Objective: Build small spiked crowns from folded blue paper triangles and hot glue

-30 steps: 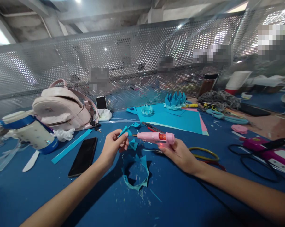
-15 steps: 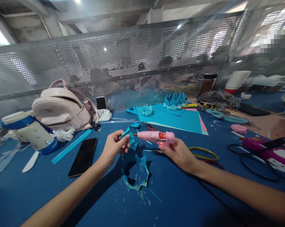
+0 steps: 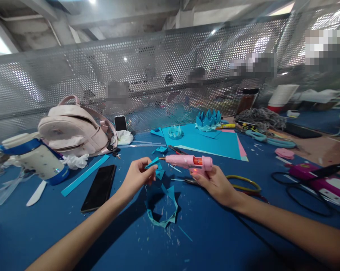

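- Folded blue piece point(image 3: 153, 162) is sitting pinched between the thumb and fingers of our left hand point(image 3: 138, 174), which are curling nearly closed on it.
- Our right hand point(image 3: 217, 184) is wrapping around the pink glue gun point(image 3: 181, 161), and we are aiming its nozzle point(image 3: 162, 159) left; whether a finger is pressing the trigger we cannot tell — the grip is hiding it.
- We are judging the work as partway: a pointed blue ring point(image 3: 166, 224) is standing near us, while a small crown point(image 3: 175, 131) on the far blue sheet point(image 3: 223, 146) and a larger crown point(image 3: 208, 121) farther right are looking finished.
- Waiting, it seems, are the gripped piece and two more: a far loose piece point(image 3: 160, 150) and a nearer loose piece point(image 3: 160, 173), partly hiding behind our left hand.
- The gripped piece's right edge is poking past our fingertips, just beside the nozzle — whether they are touching, or glue is lying there, we cannot tell.
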Tool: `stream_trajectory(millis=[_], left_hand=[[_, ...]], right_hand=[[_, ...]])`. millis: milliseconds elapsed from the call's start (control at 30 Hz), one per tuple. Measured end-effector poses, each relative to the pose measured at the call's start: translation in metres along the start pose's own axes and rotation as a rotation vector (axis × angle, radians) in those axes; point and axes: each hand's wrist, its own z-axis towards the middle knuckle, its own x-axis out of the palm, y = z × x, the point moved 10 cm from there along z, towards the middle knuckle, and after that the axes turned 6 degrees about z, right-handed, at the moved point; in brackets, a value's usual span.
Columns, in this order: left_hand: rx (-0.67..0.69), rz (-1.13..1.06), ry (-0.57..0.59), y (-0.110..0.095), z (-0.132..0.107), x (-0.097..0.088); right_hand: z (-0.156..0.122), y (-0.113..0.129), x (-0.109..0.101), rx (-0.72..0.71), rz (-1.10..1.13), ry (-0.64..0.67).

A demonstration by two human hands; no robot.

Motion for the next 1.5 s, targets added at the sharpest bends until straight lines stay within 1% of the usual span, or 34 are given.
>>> stream_trajectory(millis=[300,533,1033,1367,1500], left_hand=[[0.029,0.025,0.018,-0.003,0.000,0.003],[0.020,0.013,0.020,-0.004,-0.002,0.002],[-0.004,-0.038,0.009,0.002,-0.001,-0.002],[0.021,-0.075,-0.033,-0.002,0.002,-0.011],[0.016,-0.087,-0.033,0.000,0.003,-0.012]], right_hand=[[-0.001,-0.009,0.005,0.056,-0.015,0.028],[-0.001,-0.009,0.004,0.078,-0.022,0.026],[-0.001,-0.007,0.004,0.059,-0.017,0.023],[0.000,-0.006,0.004,0.044,-0.018,0.027],[-0.001,-0.007,0.004,0.045,-0.007,0.026]])
